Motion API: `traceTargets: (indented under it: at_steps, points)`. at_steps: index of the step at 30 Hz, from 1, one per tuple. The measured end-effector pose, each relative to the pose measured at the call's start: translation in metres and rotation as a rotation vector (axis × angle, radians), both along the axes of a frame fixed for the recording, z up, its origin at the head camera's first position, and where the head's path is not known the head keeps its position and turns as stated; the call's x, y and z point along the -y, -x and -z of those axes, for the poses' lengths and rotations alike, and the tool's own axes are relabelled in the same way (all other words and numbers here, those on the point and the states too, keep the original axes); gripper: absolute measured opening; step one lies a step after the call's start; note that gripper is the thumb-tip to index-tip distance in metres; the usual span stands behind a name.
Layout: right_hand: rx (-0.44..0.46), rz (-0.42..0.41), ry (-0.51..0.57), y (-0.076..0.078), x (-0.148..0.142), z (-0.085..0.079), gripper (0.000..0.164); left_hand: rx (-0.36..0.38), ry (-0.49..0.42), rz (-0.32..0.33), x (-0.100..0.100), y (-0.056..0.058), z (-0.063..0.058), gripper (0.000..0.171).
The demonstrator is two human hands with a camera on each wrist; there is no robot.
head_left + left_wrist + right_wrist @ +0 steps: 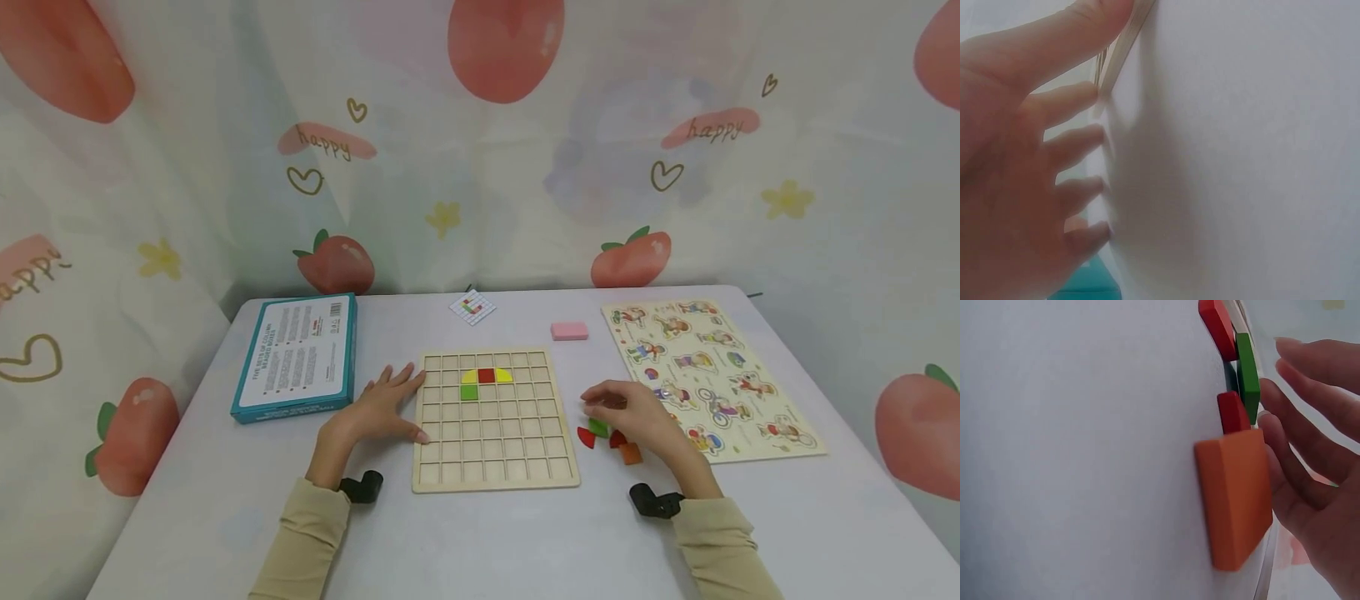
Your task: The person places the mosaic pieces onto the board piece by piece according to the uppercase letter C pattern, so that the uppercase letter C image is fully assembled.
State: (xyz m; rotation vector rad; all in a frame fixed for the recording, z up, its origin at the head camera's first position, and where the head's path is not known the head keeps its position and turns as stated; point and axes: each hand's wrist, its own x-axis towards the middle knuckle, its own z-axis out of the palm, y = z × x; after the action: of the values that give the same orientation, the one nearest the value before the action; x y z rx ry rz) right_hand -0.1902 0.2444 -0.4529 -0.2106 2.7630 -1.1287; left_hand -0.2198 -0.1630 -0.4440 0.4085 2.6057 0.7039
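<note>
Wooden grid board [484, 456] carries four tiles [486, 376] toward twelve o'clock, most cells bare; the left hand [375, 410], fingers spread, empty, touches its nine-o'clock edge, while the right hand [637, 415], fingers loosely bent, seemingly empty, hovers by unplaced pieces [631, 454] at three o'clock.

- One wooden grid board [506, 467] is lying flat.
- Two yellow quarter-round tiles [506, 377], one red square tile [487, 376] and one green square tile [469, 392] are filling cells.
- Two red loose pieces [586, 437], one green loose piece [597, 427] and one orange loose piece [631, 453] are showing.
- One teal box [300, 354], one pattern card [473, 307], one pink block [569, 332] and one picture puzzle board [720, 379] are lying around.
- Two wrist cameras [363, 487] are showing.
</note>
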Motion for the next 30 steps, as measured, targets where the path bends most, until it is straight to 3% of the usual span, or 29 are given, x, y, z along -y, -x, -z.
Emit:
traceTargets:
  at_steps: [9,16,30]
  points:
    - [0.045,-0.039,-0.021,-0.007,-0.012,-0.004,0.029,-0.002,-0.007,-0.005,0.002,0.003,0.002,0.106]
    - [0.023,-0.086,-0.062,-0.009,-0.015,-0.007,0.03,-0.013,-0.01,0.004,0.001,0.004,0.004,0.106]
    - [0.033,-0.115,-0.078,-0.006,-0.009,-0.01,0.011,-0.008,-0.025,-0.016,0.002,0.001,0.0,0.108]
